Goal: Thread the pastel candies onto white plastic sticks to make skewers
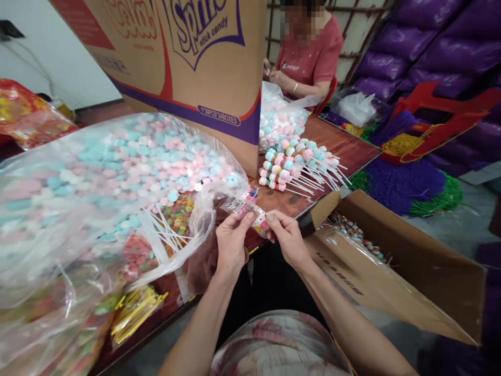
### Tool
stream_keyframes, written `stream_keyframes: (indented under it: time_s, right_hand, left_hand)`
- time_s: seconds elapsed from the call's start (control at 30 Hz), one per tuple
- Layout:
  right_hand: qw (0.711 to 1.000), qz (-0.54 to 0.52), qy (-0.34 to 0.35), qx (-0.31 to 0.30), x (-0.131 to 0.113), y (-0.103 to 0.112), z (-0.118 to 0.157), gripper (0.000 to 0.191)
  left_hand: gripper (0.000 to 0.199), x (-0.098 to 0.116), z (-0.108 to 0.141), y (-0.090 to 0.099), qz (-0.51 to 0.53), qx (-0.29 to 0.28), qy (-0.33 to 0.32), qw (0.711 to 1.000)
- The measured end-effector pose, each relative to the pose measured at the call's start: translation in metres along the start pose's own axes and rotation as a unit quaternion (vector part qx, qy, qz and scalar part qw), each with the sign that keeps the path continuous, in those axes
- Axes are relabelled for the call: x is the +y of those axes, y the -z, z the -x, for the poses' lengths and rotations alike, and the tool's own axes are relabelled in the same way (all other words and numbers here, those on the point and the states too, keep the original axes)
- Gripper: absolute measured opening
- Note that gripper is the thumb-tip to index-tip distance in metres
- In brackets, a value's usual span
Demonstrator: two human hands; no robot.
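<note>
Head view: my left hand (230, 237) and right hand (289, 240) are tightly pinching a wrapper (259, 221); loaded sticks (288, 163) are lying far right, bare sticks (166, 230) left.

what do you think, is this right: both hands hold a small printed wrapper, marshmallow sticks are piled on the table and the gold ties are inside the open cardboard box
Not quite: the head view shows the gold ties at the table's near edge, not in the open box. The left hand and right hand do hold the wrapper, and marshmallow sticks are piled there.
</note>
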State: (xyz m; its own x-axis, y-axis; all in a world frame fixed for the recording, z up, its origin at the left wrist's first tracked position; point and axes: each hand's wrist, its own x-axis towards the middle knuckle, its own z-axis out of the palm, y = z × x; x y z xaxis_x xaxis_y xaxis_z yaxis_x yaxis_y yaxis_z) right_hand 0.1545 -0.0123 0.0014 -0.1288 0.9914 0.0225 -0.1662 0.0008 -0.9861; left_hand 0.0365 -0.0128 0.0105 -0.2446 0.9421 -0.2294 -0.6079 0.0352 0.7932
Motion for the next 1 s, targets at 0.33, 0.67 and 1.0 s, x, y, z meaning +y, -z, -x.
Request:
stream_keyframes:
  time_s: [0.33,0.67,1.0]
  right_hand:
    - [0.997,-0.063,-0.021,0.038,0.000,-0.012,0.001,0.039]
    - [0.947,-0.251,-0.190,-0.072,-0.005,-0.015,0.003,0.039]
    - [0.998,0.061,0.007,0.014,-0.002,-0.021,0.003,0.043]
  left_hand:
    - [0.031,0.003,0.008,0.017,-0.050,-0.033,-0.052,0.997]
    - [0.032,0.005,0.012,0.036,-0.005,-0.169,-0.013,0.986]
    - [0.027,0.012,0.015,0.033,-0.028,-0.030,0.018,0.999]
